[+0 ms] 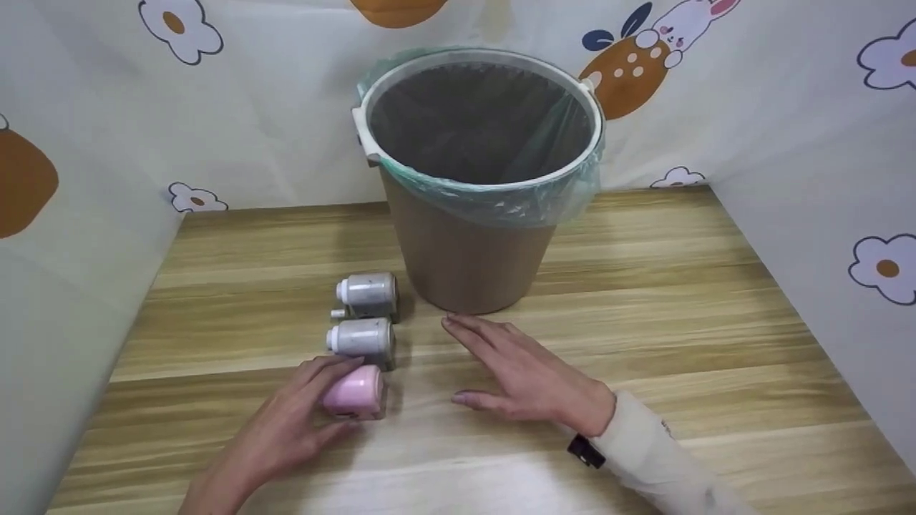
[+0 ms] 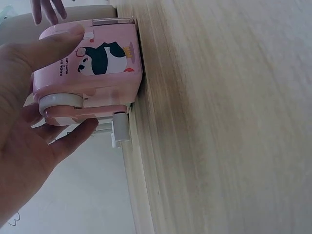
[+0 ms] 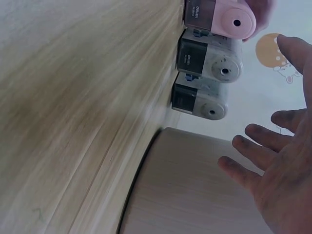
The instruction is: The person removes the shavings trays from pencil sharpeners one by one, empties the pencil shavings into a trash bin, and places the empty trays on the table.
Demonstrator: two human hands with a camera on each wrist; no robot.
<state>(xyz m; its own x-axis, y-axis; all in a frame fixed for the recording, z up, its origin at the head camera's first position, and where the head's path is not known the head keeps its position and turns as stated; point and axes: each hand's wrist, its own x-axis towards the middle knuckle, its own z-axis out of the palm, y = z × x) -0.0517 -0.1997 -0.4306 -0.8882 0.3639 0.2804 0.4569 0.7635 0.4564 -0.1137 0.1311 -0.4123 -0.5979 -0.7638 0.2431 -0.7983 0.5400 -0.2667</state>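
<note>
With my left hand [image 1: 292, 420] gripping the boxy pink plastic pencil sharpener [image 1: 358, 393], I should hold it level without turning its pink-armed crank [image 2: 103, 111], my right hand [image 1: 526, 375] empty, fingers extended.

We identify one pink pencil sharpener [image 1: 358, 393], boxy with rounded corners, standing upright on the table [image 1: 644, 286]. We find it between the thumb and fingers of the left hand [image 1: 293, 418] and to the left of the right hand [image 1: 526, 379]. The side under the left thumb carries a panda print [image 2: 105, 59] with small lettering. On the end toward the left palm, we note a pale ribbed knob [image 2: 61, 101] and a pink crank ending in a pale handle [image 2: 121, 127]. The opposite end, facing the right hand, has a round pencil hole [image 3: 237, 23] above a dark translucent compartment [image 3: 199, 13].
</note>
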